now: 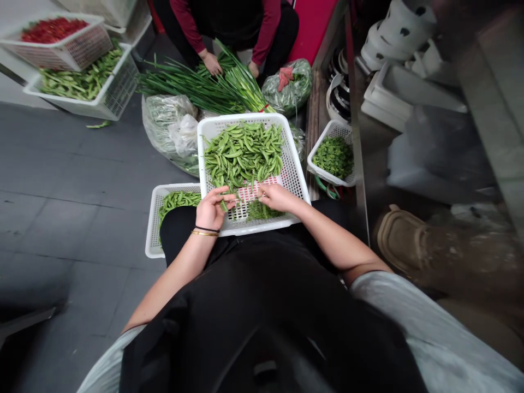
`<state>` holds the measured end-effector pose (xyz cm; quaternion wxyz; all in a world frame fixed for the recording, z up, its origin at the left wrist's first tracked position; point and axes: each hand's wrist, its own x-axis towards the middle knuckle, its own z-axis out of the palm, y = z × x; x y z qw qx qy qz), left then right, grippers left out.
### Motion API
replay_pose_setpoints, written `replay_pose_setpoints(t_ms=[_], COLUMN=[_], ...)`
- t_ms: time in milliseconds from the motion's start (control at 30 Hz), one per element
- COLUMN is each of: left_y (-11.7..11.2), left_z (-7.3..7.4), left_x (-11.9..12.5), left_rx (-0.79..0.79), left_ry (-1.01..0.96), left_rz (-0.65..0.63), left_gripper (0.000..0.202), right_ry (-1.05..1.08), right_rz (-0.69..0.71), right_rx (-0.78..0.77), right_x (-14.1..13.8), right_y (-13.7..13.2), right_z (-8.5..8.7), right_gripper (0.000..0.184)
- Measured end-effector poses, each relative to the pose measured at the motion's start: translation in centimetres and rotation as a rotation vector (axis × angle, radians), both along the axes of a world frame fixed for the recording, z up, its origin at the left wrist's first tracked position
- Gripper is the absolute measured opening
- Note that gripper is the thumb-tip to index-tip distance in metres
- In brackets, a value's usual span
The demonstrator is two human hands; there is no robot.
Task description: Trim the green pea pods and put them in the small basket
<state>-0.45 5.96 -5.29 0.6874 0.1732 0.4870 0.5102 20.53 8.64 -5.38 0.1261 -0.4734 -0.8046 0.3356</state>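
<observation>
A white plastic basket (295, 173) rests on my lap, its far part heaped with green pea pods (244, 150). Over its near left side, my left hand (213, 208) is closed on a pea pod (224, 206). To the right, my right hand (275, 196) is pinched, fingertips together above the basket; whatever lies between them is too small to make out. Beneath that hand sits a small pile of green trimmings (262, 210). Part of the basket's slotted bottom shows between the pods and the trimmings.
Beside my left leg stands another basket of pods (177, 199). Ahead, a person's hands (213, 63) handle long green stalks (196, 87), near bagged greens (170, 128). A basket of leafy greens (333, 155) is at right; stacked baskets (110, 93) stand far left.
</observation>
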Motion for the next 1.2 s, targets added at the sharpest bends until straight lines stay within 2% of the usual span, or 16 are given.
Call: replay_pose_setpoints(t_ms=[67,167,233,300,367,433,533,600,700,800,867,900,967,1067,1133,1200], left_y=[-0.4,-1.3,-1.8,-2.1,-2.2,-2.3,-2.4,-2.5,-2.8,-3.0,-3.0,-3.0,-3.0,-2.9,-2.7,-2.5], left_z=[0.4,1.1,1.5,1.7,1.7,1.7,1.8,1.9,2.1,2.3,2.3,2.3,2.2,2.1,2.0,1.9], left_x=[0.3,1.5,2.2,2.3,1.9,1.3,0.8,0.9,1.1,0.9,0.6,0.4,0.1,-0.2,-0.2,-0.1], left_rx=[-0.022,-0.052,-0.009,0.035,0.041,0.052,0.092,0.110,0.118,0.087,0.057,0.046,0.036,0.031,0.031,0.040], left_ry=[0.000,-0.041,-0.057,-0.077,-0.083,-0.067,-0.008,0.049,0.134,0.129,0.081,0.061,0.039,0.022,0.016,0.016], left_rz=[-0.085,-0.274,-0.258,-0.211,-0.216,-0.221,-0.179,-0.159,-0.186,-0.355,-0.491,-0.537,-0.573,-0.581,-0.598,-0.631], left_gripper=[0.012,0.020,0.028,0.031,0.031,0.032,0.035,0.037,0.035,0.032,0.030,0.029,0.026,0.024,0.026,0.026], right_ry=[0.143,0.338,0.357,0.316,0.290,0.323,0.379,0.374,0.369,0.454,0.558,0.618,0.724,0.710,0.538,0.307], right_rz=[-0.141,-0.252,-0.152,0.051,0.212,0.195,0.052,0.048,0.140,0.262,0.231,0.154,-0.089,-0.369,-0.339,-0.155], right_rx=[-0.037,0.037,0.192,0.340,0.399,0.374,0.332,0.316,0.145,-0.320,-0.585,-0.635,-0.572,-0.299,-0.062,0.159], right_x=[0.5,-0.8,-2.1,-3.0,-3.1,-2.7,-1.9,-1.7,-1.6,-1.3,-0.4,0.3,1.9,3.6,3.5,2.3], right_y=[-0.2,-1.5,-2.7,-3.7,-4.3,-4.4,-4.3,-4.3,-4.5,-4.5,-4.0,-3.6,-2.6,-1.5,-1.7,-2.5], right_z=[0.7,1.5,1.9,2.0,1.9,1.8,1.9,2.3,3.0,3.1,2.8,2.6,2.2,2.3,2.7,3.3], right_gripper=[0.011,0.020,0.019,0.017,0.019,0.019,0.015,0.016,0.018,0.020,0.024,0.027,0.030,0.031,0.034,0.038])
